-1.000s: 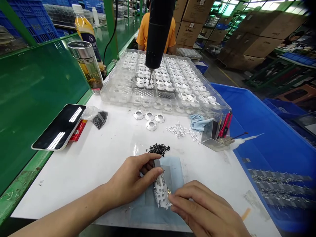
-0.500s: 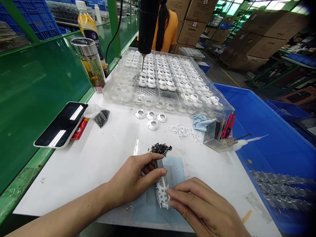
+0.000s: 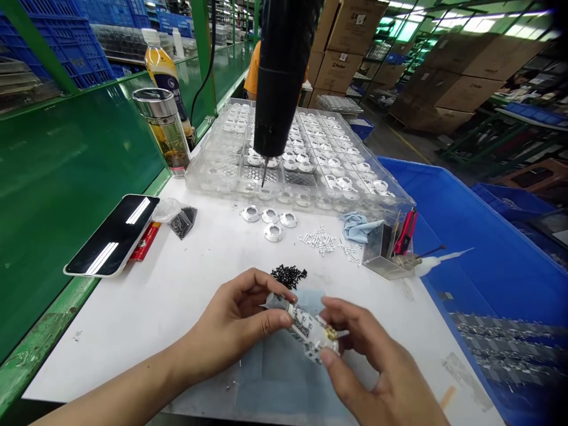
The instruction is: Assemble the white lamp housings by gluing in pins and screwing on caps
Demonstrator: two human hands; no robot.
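A phone (image 3: pixel 113 234) lies at the white worktop's (image 3: pixel 177 284) left edge as the left hand (image 3: pixel 237 322) and right hand (image 3: pixel 377 373) both pinch a small white part (image 3: pixel 310 327) above a blue mat (image 3: pixel 284 378), black screws (image 3: pixel 288 275) piled just beyond, an electric screwdriver (image 3: pixel 279 77) hanging overhead.

Left hand (image 3: pixel 239 322) and right hand (image 3: pixel 377 367) pinch a small white part (image 3: pixel 310 328) above the white table (image 3: pixel 177 278).

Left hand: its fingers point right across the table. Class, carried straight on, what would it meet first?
Probably the right hand, gripping the other end of the small white part that the left hand holds; depth is unclear.
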